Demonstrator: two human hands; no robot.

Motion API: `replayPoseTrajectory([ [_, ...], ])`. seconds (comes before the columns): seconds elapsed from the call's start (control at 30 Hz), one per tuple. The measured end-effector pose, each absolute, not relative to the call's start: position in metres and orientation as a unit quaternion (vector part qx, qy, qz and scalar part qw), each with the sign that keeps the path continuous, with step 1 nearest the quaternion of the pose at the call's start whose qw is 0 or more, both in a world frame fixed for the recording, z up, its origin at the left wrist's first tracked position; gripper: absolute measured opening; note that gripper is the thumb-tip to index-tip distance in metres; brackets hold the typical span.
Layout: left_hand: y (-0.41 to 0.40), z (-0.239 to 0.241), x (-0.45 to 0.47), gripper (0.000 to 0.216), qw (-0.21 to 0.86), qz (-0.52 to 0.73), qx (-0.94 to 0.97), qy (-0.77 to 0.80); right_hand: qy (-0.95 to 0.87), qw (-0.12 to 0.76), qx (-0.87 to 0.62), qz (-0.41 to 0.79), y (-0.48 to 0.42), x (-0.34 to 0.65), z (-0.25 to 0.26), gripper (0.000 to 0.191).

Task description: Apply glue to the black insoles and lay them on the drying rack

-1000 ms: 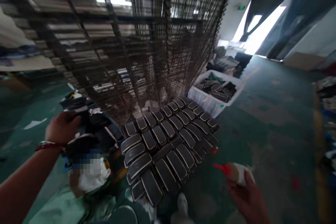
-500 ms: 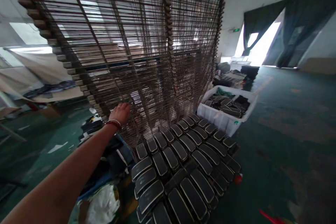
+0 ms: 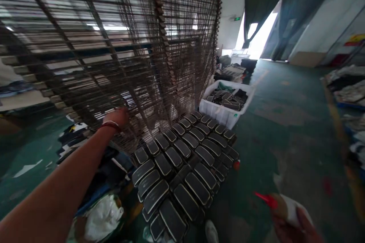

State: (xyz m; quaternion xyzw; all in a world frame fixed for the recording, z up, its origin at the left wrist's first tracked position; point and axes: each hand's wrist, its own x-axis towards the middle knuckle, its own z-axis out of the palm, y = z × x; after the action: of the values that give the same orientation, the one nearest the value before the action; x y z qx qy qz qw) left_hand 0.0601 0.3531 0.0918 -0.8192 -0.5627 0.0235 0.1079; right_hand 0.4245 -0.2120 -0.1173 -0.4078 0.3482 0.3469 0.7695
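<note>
My left hand, with a bracelet at the wrist, reaches to the lower left of a tall wire rack. Its fingers are blurred and partly lost among the wires, but look closed on the rack. At the lower right, my right hand is wrapped round a squeeze bottle with a red nozzle pointing left. In front of the rack, several rows of dark, curved pads with pale edges lie spread out close together.
A white plastic bin of similar dark pieces stands behind the pads. At lower left are dark material and a container with a white plastic bag. Piles of cloth line the right side. Green floor runs towards a curtained doorway.
The view has turned right and the rack sits further left in it. My right hand with the bottle has come further into view. My left hand stays at the rack.
</note>
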Motion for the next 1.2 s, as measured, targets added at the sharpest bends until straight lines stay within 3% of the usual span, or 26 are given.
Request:
replayPoseTrajectory([
  [0.13,0.344,0.084,0.061,0.05,0.062,0.058,-0.838,-0.539,0.34,0.804,-0.391,0.29,-0.207,0.415,-0.111,0.023],
  [0.27,0.339,0.068,0.065,0.035,-0.001,0.093,-0.86,-0.502,0.32,0.82,-0.369,0.297,-0.212,0.409,-0.118,0.027],
  [0.4,0.313,0.043,0.068,0.036,-0.056,0.116,-0.878,-0.461,0.317,0.822,-0.364,0.301,-0.217,0.411,-0.124,0.027],
  [0.77,0.185,-0.073,0.088,0.041,-0.097,0.229,-0.889,-0.384,0.3,0.812,-0.401,0.3,-0.218,0.42,-0.12,0.032],
  [0.97,0.133,-0.137,0.102,0.051,-0.12,0.275,-0.883,-0.361,0.32,0.803,-0.403,0.299,-0.212,0.423,-0.12,0.024],
  [1.2,0.09,-0.202,0.12,0.042,-0.15,0.317,-0.87,-0.346,0.309,0.796,-0.418,0.308,-0.22,0.432,-0.132,0.035],
])
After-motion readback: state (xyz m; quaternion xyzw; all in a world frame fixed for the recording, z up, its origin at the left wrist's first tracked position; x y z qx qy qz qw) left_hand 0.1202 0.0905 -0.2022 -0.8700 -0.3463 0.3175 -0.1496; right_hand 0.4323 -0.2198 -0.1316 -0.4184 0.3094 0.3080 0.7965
